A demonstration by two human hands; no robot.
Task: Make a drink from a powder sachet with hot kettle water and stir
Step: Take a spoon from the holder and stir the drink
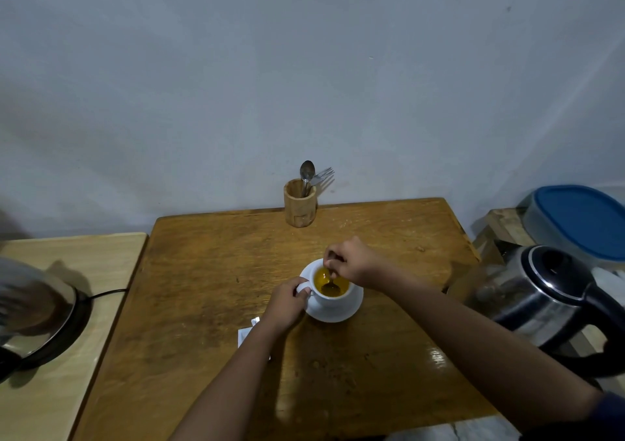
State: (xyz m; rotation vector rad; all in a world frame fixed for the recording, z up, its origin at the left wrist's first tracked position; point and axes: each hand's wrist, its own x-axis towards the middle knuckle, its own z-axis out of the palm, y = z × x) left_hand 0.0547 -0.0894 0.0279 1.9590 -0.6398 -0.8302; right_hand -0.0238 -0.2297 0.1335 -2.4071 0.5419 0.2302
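Two hands worked over one white cup (333,297), which sat on its saucer (341,313) near the middle of the wooden counter (209,271). Far left, on a paler counter (101,339), a kettle base (72,325) with its cord lay well apart from the work. Just left of the cup, a torn white sachet (246,335) rested partly under the left forearm. The left hand (287,302) was closed on the cup's handle, steadying it. The right hand (351,263) pinched the top of a teaspoon (330,283), whose bowl sat in the yellow-orange drink (329,286). Stirring well would likely mean small, slow circles kept clear of the rim, with the handle held firm, since the cup looked fairly full. Behind, a wooden holder (299,204) with a spoon and fork stood against the wall, out of the way. At right, the steel kettle (548,305) stood close beside the right forearm, the nearest thing an elbow might knock.
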